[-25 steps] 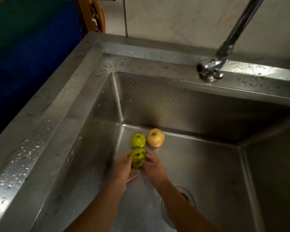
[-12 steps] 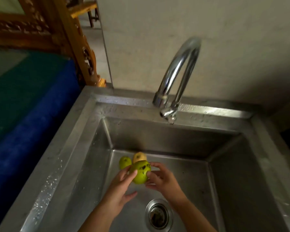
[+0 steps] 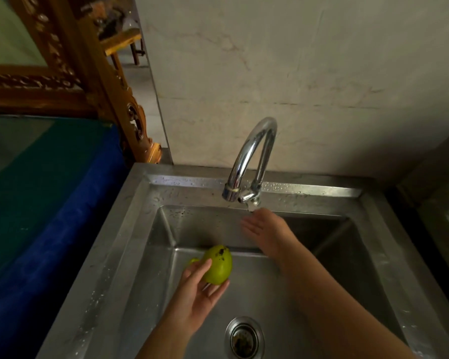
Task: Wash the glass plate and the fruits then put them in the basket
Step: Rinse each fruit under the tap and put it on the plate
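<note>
No brand, label or writing can be read anywhere in the frame.

In the lower centre, the left hand [image 3: 192, 294] grasps a green fruit [image 3: 218, 264] with dark blotches near its top; the thumb lies across its left side and the fingers curl under it, holding it above the floor of the steel sink [image 3: 130, 244]. Just left of that thumb a small sliver of a second green fruit [image 3: 194, 260] peeks out, mostly hidden behind the hand and the held fruit. That makes two fruits in sight, one held and one barely visible.

The right hand [image 3: 266, 229] is up and to the right of the held fruit, well apart from it, with fingers spread and relaxed, grasping nothing. It sits right under the small lever at the base of the faucet [image 3: 252, 156]; whether it touches the lever cannot be told. There is one curved chrome faucet, standing at the back rim of the sink in the centre of the frame, its spout opening above and slightly right of the held fruit.

One round drain [image 3: 244, 338] lies at the bottom centre, between the two forearms. Water droplets dot the sink's rim. A blue and green cloth [image 3: 49, 216] covers the left side, with a carved wooden frame [image 3: 94, 73] in the upper left and a pale wall [image 3: 309, 73] behind.
</note>
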`<state>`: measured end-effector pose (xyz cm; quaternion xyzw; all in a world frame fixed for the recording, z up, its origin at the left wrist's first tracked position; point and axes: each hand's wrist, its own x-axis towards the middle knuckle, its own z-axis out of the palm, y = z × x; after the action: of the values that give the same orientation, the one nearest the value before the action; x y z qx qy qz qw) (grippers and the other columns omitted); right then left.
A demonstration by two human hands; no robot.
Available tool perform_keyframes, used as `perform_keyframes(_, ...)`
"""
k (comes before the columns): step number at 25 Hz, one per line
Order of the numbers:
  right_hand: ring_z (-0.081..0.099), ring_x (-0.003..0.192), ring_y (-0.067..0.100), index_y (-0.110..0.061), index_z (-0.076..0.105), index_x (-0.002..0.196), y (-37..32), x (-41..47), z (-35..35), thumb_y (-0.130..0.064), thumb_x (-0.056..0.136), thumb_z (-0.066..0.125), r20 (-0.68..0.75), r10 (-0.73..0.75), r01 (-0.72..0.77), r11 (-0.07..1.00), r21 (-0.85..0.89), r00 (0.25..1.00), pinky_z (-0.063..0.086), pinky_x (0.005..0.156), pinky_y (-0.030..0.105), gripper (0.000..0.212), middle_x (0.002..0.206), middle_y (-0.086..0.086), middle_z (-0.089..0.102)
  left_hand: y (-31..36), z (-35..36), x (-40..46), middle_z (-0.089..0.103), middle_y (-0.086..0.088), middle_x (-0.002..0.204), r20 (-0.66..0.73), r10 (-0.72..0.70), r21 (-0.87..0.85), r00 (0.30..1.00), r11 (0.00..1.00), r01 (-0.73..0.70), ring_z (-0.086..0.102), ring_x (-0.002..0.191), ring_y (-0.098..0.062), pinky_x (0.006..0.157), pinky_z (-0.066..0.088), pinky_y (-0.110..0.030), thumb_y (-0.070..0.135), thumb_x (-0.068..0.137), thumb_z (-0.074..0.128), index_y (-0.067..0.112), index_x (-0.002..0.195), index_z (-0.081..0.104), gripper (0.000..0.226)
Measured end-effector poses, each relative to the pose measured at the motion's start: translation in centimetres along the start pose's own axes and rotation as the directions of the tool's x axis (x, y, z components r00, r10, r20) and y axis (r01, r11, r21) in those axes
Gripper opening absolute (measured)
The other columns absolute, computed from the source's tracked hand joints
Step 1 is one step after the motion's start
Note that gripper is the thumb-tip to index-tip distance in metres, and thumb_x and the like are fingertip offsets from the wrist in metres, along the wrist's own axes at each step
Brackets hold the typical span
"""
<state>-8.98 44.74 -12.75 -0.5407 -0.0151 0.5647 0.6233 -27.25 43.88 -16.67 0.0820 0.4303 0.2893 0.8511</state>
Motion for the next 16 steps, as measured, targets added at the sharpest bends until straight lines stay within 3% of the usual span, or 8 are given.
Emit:
perform_keyframes(4,0.048,0.123,0.036,0.006,0.034,0.13,-2.2,0.4,1.9,-0.013,0.094,0.038,0.025,0.072,-0.071,0.997,-0.008,0.997,0.042,0.094,0.038,0.041,0.132,0.026,0.048,0.2,0.3,-0.1,0.06,-0.019,0.102,-0.012,-0.015,-0.028,1.0,1.0,0.015,0.06,0.093,-0.033,0.053,0.059,-0.038,0.008,0.085,0.055,0.015,0.079,0.051,0.01)
perform_keyframes(7,0.055,0.111,0.033,0.003,0.04,0.123,-4.3,0.8,2.7,-0.015,0.094,0.037,0.062,0.083,-0.076,0.992,-0.1,0.995,0.044,0.09,0.038,0.035,0.11,0.02,0.058,0.6,0.8,0.0,0.058,-0.02,0.105,0.001,-0.027,-0.026,1.0,0.999,0.027,0.059,0.096,-0.035,0.056,0.06,-0.039,0.009,0.085,0.055,0.014,0.081,0.052,0.008)
perform_keyframes(9,0.059,0.091,0.026,-0.002,0.047,0.113,-4.3,0.5,2.6,-0.018,0.094,0.038,0.051,0.055,-0.041,0.969,-0.246,0.997,0.044,0.09,0.041,0.027,0.093,0.013,0.059,0.7,1.0,0.0,0.059,-0.02,0.107,0.028,-0.021,-0.028,0.999,0.999,0.022,0.059,0.097,-0.034,0.058,0.06,-0.039,0.009,0.083,0.057,0.013,0.083,0.053,0.005)
perform_keyframes(11,0.058,0.084,0.023,-0.009,0.054,0.104,-2.5,-0.5,1.5,-0.025,0.095,0.041,0.061,-0.025,0.051,0.873,-0.484,0.998,0.047,0.084,0.039,0.023,0.092,0.01,0.059,0.9,1.2,-0.1,0.059,-0.019,0.11,0.047,-0.012,0.001,0.999,1.0,0.012,0.06,0.099,-0.034,0.06,0.06,-0.038,0.011,0.079,0.06,0.013,0.088,0.053,0.011)
perform_keyframes(13,0.06,0.091,0.02,-0.017,0.055,0.11,0.9,-2.2,-0.1,-0.024,0.092,0.048,0.215,-0.044,0.167,0.788,-0.593,0.975,0.051,0.083,0.037,0.02,0.1,0.004,0.061,1.0,1.2,-0.2,0.059,-0.02,0.113,0.058,0.005,0.033,0.998,0.999,-0.007,0.059,0.103,-0.034,0.065,0.06,-0.038,0.013,0.071,0.063,0.014,0.091,0.053,0.022)
perform_keyframes(16,0.061,0.103,0.018,-0.018,0.053,0.12,5.4,-4.4,-1.1,-0.014,0.081,0.067,0.43,-0.078,0.341,0.739,-0.58,0.899,0.052,0.089,0.033,0.042,0.109,0.0,0.062,0.9,0.6,-0.2,0.058,-0.02,0.122,0.116,0.046,0.084,0.992,0.995,-0.055,0.059,0.109,-0.032,0.075,0.059,-0.034,0.018,0.073,0.061,0.012,0.109,0.055,0.036)
